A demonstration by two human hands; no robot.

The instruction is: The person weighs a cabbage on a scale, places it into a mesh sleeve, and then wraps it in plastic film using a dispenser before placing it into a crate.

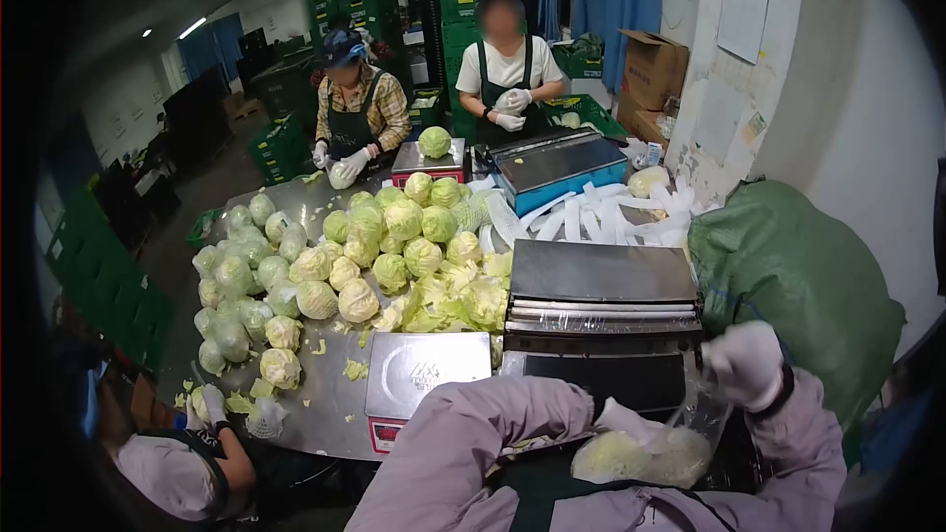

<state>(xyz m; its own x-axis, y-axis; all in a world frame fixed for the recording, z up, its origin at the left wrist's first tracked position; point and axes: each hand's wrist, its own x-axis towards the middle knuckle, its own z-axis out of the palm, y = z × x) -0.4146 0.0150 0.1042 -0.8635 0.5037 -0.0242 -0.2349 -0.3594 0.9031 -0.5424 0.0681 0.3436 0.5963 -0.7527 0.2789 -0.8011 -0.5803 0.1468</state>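
Low in front of me lies a cabbage point(616, 458), partly under clear plastic film point(705, 424). My left hand point(626, 421), in a white glove, rests over the cabbage and grips it; its fingers are partly hidden. Up to the right, my right hand point(746, 365), also gloved and slightly blurred, is closed on the film, which stretches down towards the cabbage. Just beyond my hands stands a film wrapping machine point(603, 276) with a metal top and a dark plate. A digital scale point(429, 374) sits to its left, its pan bare.
Green cabbages point(404, 220) and loose leaves point(458, 300) cover mid-table, with wrapped cabbages point(236, 276) at left. A large green sack point(793, 276) bulges at right. Two co-workers stand across the table; another person point(182, 473) works at lower left. A second wrapping machine point(557, 163) stands farther back.
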